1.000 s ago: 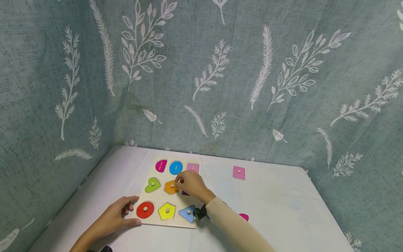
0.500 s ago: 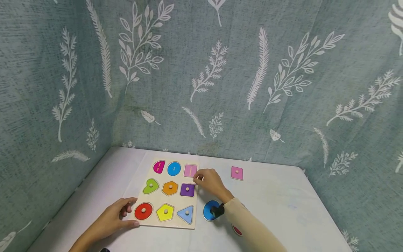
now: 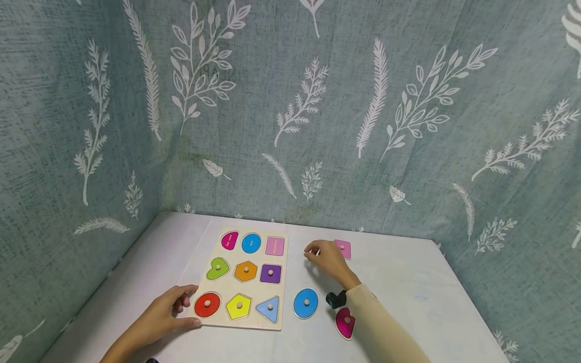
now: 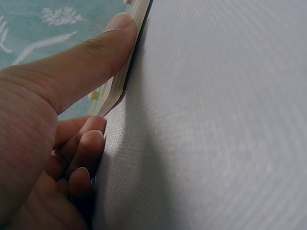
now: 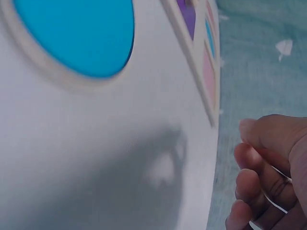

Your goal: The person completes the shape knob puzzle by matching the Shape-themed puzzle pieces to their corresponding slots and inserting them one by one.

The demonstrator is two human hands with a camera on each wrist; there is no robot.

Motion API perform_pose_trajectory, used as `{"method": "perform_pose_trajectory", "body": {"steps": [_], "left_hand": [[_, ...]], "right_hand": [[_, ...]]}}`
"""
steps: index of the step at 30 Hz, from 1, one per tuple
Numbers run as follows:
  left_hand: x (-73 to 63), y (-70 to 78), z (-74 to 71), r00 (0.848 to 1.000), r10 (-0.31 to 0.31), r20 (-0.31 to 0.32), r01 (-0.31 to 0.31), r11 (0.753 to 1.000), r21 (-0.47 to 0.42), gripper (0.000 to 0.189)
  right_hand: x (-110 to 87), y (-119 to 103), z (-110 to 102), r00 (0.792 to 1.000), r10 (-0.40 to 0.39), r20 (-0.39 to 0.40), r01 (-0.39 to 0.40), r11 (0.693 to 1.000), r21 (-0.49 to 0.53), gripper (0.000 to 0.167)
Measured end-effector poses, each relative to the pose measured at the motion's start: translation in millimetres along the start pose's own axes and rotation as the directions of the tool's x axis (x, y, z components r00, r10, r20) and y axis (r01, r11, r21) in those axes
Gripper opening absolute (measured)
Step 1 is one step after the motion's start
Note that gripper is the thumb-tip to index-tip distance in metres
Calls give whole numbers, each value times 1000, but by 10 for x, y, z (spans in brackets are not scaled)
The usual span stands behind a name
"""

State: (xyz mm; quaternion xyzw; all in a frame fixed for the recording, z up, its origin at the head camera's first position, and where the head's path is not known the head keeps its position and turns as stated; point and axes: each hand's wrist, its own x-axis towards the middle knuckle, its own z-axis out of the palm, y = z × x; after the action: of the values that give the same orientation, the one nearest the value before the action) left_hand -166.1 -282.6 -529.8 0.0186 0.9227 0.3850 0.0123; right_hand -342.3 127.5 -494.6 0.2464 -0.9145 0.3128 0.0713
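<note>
A wooden knob puzzle board (image 3: pixel 254 286) lies flat on the table's left half. My left hand (image 3: pixel 165 312) holds its near left corner, thumb against the near edge and index finger at the left side; the other fingers curl loosely in the left wrist view. Knobbed pieces fill its middle and near rows, such as the purple square (image 3: pixel 271 274) and yellow pentagon (image 3: pixel 238 306). The far row shows printed recesses without knobs, including a pink one (image 3: pixel 274 246). My right hand (image 3: pixel 329 259) hovers right of the board, fingers bent loosely, holding nothing. It partly covers a pink rectangle piece (image 3: pixel 344 249).
On the white-covered table (image 3: pixel 417 292), a blue oval piece (image 3: pixel 305 303) lies just right of the board. A magenta half-round piece (image 3: pixel 346 323) is partly hidden by the right sleeve (image 3: pixel 381 327). A leaf-patterned curtain (image 3: pixel 336 126) stands behind and at the sides.
My right hand has moved right, from over the orange hexagon to beside the pink rectangle piece, uncovering the purple square and the blue oval. My left hand stays at the board's corner.
</note>
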Motion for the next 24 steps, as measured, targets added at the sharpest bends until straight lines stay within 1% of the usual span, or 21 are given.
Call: {"method": "perform_pose_trajectory", "body": {"steps": [4,9,14,21,24], "left_hand": [[10,-14,4,1000,-1,3,1,1000,2,90],[31,-28,22,999,-33,-4,33,999,-1,91],[36,-18,20,999,-46,-4,46,999,0,92],[18,2,17,999,-44,-4,44,999,5,92],[17,7,15,999,-47,-5,47,999,7,91]], "right_hand": [[-30,151,-85,999,28,-16,-28,1000,-6,9],[-88,385,-171,997,59,-41,-61,997,-45,11],[-139,580,-266,993,96,-72,-100,993,-57,8],[-215,759,-395,984,147,-104,-153,987,-53,5],[-236,841,-418,978,174,-117,-181,982,-58,8]]}}
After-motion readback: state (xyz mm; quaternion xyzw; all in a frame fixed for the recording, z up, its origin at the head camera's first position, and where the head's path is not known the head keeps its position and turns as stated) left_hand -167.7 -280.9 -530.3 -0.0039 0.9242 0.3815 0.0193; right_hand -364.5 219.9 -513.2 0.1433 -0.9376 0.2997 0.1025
